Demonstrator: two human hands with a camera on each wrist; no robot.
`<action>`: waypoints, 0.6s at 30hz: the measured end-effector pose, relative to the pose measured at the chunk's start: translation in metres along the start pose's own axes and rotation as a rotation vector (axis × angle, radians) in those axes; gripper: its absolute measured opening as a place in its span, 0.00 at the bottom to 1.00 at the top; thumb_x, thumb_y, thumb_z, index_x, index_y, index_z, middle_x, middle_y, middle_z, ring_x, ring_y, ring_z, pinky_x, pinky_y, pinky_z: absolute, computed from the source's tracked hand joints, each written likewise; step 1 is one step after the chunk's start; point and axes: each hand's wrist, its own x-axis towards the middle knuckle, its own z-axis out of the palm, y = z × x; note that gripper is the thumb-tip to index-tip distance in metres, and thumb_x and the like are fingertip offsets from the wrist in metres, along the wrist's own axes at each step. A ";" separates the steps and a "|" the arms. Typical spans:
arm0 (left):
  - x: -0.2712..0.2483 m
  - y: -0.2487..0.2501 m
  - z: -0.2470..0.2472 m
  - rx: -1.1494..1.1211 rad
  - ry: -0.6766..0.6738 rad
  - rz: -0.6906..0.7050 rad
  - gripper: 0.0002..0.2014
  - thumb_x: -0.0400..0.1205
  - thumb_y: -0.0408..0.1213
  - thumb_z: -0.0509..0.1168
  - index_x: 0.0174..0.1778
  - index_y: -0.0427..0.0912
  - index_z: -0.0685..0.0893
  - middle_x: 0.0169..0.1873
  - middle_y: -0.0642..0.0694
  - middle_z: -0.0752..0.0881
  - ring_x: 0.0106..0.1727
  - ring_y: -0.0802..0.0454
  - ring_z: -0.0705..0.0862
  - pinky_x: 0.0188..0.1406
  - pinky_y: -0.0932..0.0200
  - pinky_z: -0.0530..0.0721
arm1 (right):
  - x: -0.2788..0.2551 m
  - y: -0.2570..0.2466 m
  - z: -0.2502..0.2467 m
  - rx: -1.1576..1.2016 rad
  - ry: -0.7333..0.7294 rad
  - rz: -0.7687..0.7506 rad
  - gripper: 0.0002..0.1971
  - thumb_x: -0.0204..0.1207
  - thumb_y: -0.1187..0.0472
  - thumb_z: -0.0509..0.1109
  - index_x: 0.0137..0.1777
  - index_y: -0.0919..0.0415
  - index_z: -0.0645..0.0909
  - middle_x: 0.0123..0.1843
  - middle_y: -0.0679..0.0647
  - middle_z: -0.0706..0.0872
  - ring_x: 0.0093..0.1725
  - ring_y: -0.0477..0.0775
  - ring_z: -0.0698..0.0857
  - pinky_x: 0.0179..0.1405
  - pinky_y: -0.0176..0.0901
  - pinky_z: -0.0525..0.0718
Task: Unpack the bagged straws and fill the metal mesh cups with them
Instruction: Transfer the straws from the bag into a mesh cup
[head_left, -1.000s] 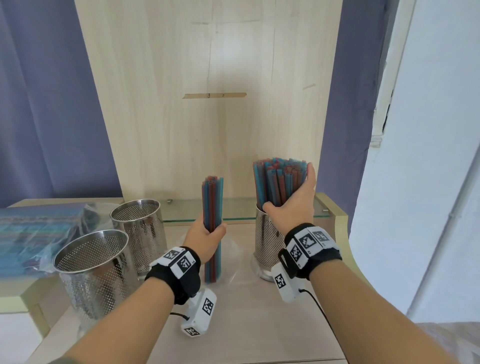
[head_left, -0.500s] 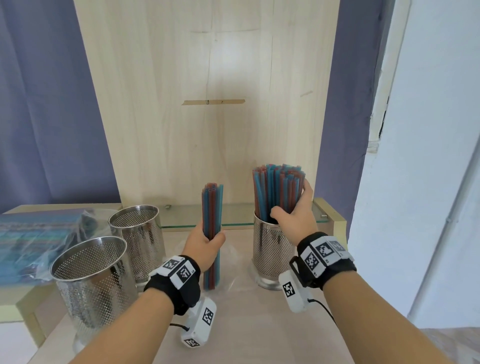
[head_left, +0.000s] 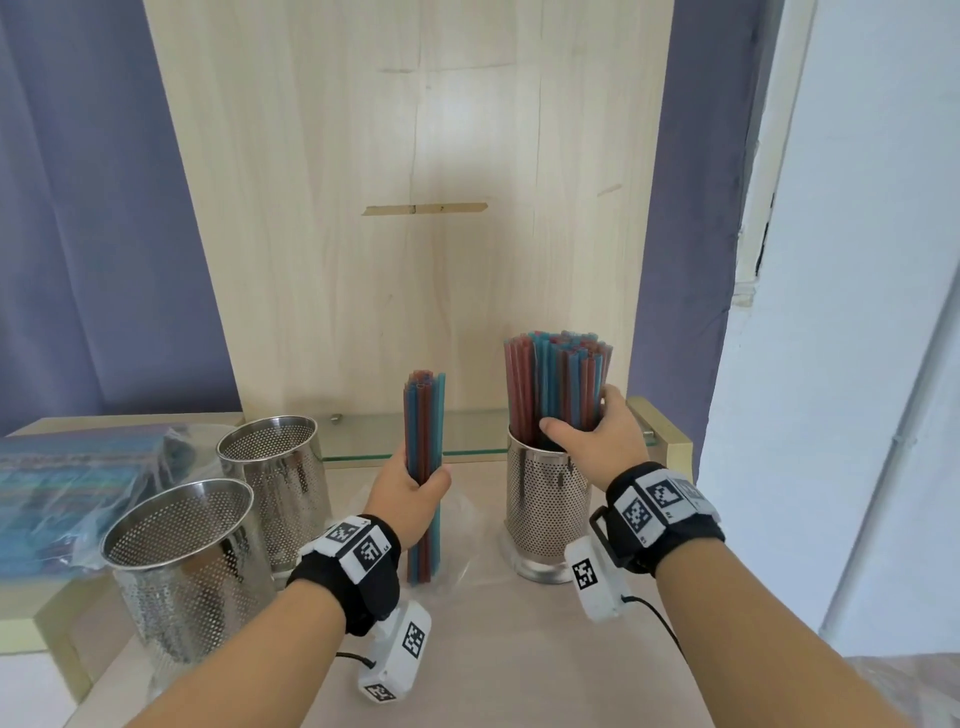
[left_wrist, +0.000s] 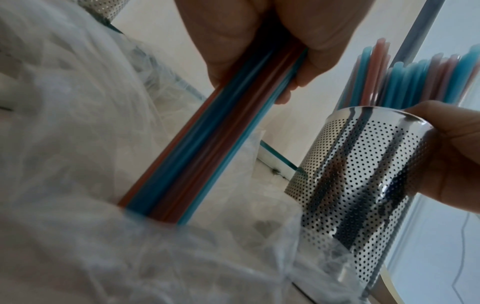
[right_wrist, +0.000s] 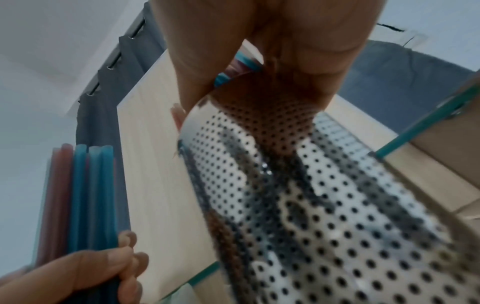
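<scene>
Hands (head_left: 415, 488) clutching straws (head_left: 425, 467), apart.

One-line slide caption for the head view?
Left hand grips red-and-blue straw bundle; right hand holds straws in perforated steel cup.

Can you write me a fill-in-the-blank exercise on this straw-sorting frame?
1. The left hand grips a bundle of ___ upright.
2. The right hand holds straws standing in a mesh ___.
3. The number of mesh cups with no straws, near cup and far cup, is ___.

Missing words: straws; cup; two
</scene>
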 end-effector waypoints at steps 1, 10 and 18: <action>0.000 0.001 0.000 -0.009 0.000 0.002 0.08 0.83 0.39 0.67 0.56 0.47 0.78 0.43 0.47 0.85 0.42 0.55 0.83 0.34 0.70 0.75 | 0.002 0.003 -0.003 -0.017 -0.024 -0.005 0.29 0.71 0.55 0.80 0.68 0.57 0.72 0.50 0.45 0.82 0.48 0.46 0.83 0.36 0.25 0.76; -0.004 0.098 -0.025 -0.297 0.026 0.294 0.03 0.71 0.47 0.72 0.35 0.54 0.88 0.35 0.46 0.87 0.42 0.49 0.86 0.46 0.51 0.84 | 0.012 0.018 -0.004 -0.015 -0.074 -0.051 0.23 0.71 0.52 0.80 0.62 0.52 0.74 0.51 0.45 0.85 0.50 0.43 0.85 0.43 0.33 0.82; 0.001 0.164 0.001 -0.522 -0.103 0.401 0.12 0.75 0.38 0.70 0.29 0.60 0.87 0.31 0.50 0.85 0.42 0.47 0.85 0.57 0.37 0.86 | 0.014 0.025 -0.002 0.030 -0.072 -0.073 0.24 0.68 0.51 0.82 0.61 0.54 0.78 0.51 0.49 0.88 0.49 0.48 0.88 0.48 0.44 0.88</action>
